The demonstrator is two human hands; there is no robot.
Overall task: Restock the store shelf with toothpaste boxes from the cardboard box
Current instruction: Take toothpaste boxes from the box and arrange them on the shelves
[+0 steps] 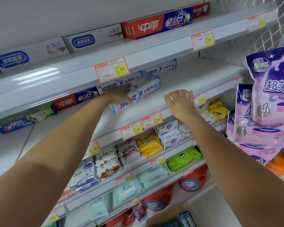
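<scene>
Hands are working at the middle shelf [195, 76]: our left hand [120, 95] is gripping a toothpaste box [146, 94] near the front edge, while our right hand [180, 102] is hovering loosely curled, empty. We are judging the box light, stiff, dentable; we are favouring its long sides.
</scene>
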